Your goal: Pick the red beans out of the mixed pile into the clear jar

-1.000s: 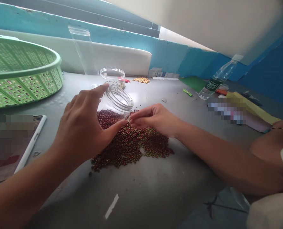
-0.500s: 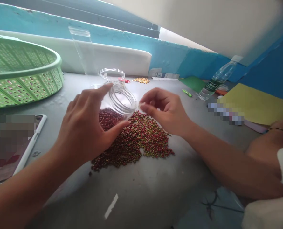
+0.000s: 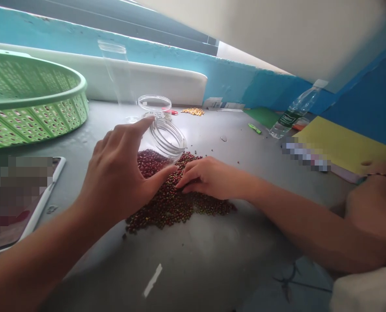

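My left hand (image 3: 121, 173) is wrapped round a clear plastic jar (image 3: 163, 141) that leans toward the right, mouth open, with dark red beans in its lower part. A pile of red and green beans (image 3: 176, 201) lies on the grey table (image 3: 212, 260) just in front of the jar. My right hand (image 3: 209, 177) rests on top of that pile, palm down, fingers curled together and pressed into the beans. What its fingertips hold is hidden.
A green perforated basket (image 3: 33, 104) stands at the far left. A tablet (image 3: 24, 199) lies at the left edge. Behind the jar are a shallow clear lid (image 3: 154, 103), a tall clear container (image 3: 116, 73) and yellow kernels (image 3: 193, 112). A water bottle (image 3: 292, 113) and yellow sheet (image 3: 342, 145) sit right.
My right hand was raised at the jar's mouth half a second ago and has come back down onto the bean pile. The left hand and the jar have stayed in place.
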{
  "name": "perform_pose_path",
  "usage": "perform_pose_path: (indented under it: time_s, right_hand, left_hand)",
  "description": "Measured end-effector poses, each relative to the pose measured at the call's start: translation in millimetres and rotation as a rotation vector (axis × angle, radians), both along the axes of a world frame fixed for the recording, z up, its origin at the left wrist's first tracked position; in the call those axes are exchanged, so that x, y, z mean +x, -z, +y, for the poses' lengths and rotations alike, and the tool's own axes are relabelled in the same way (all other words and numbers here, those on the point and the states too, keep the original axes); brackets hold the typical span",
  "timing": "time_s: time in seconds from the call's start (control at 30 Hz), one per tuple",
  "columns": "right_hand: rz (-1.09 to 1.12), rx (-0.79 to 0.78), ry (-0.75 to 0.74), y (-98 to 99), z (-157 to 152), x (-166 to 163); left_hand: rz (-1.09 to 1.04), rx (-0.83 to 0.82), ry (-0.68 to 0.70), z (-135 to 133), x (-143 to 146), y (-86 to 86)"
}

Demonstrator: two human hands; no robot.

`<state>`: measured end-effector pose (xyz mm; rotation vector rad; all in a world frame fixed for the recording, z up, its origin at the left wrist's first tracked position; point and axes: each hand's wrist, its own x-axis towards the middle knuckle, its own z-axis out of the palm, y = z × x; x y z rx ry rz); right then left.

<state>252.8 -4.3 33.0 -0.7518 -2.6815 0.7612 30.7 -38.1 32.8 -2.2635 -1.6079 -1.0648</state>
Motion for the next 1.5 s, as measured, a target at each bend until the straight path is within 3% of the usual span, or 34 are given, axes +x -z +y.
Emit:
perform_pose_path:
  time_s: [0.1, 0.17, 0.33, 0.4, 0.6, 0.9, 1.07, 1.17, 1.33, 1.5]
  right_hand:
    - [0.039, -0.003, 0.063, 1.2, 1.5, 0.7]
    - [0.102, -0.085, 0.154, 2.0, 3.4, 1.1]
    - [0.378, -0.687, 0.358, 4.7, 10.3, -0.4]
    - [0.441, -0.855, 0.415, 5.4, 12.0, -1.9]
    - [0.496, -1.003, 0.441, 5.9, 12.7, -3.1]
    - [0.454, -0.754, 0.382, 9.7, 11.2, 0.4]
    - [0.264, -0.236, 0.294, 4.5, 8.0, 3.9]
    - [0.113, -0.028, 0.168, 2.0, 5.6, 2.0]
    - [0.065, 0.099, -0.002, 7.5, 3.3, -11.6]
    - [0.062, 0.114, 0.037, 12.4, 3.0, -18.7]
  left_hand:
    - [0.007, 0.001, 0.003, 1.4, -1.2, 0.8]
    - [0.007, 0.003, -0.003, 2.5, -1.4, 1.3]
    - [0.006, 0.002, -0.009, 3.6, -1.6, 1.5]
    - [0.005, -0.001, -0.015, 3.4, -2.6, 1.5]
    - [-0.003, -0.004, -0.019, 3.1, -3.7, 1.1]
    - [-0.006, -0.029, -0.029, 3.6, -3.5, 1.9]
    - [-0.013, -0.034, -0.012, 3.4, -2.4, 1.5]
    - [-0.012, -0.034, -0.008, 3.5, -1.9, 1.3]
    - [-0.022, -0.026, -0.019, 3.2, -3.5, 1.3]
    - [-0.009, -0.01, -0.009, 3.9, -3.5, 1.6]
